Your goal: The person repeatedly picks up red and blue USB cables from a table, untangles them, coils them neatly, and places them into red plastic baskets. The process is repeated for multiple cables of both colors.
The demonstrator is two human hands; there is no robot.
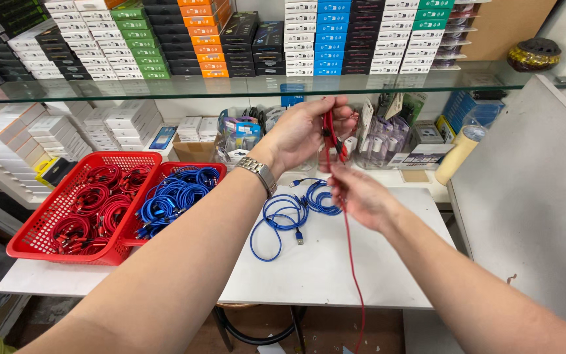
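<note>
My left hand, with a metal watch on its wrist, is raised above the white table and grips the upper end of a red cable. My right hand sits just below it and pinches the same cable, which hangs past the table's front edge toward the floor. Loose blue cables lie coiled on the table under both hands.
Two red baskets stand at the left, one with red coiled cables, one with blue ones. A glass shelf carries stacked small boxes. Packaged goods and a tape roll line the back; a grey panel is at right.
</note>
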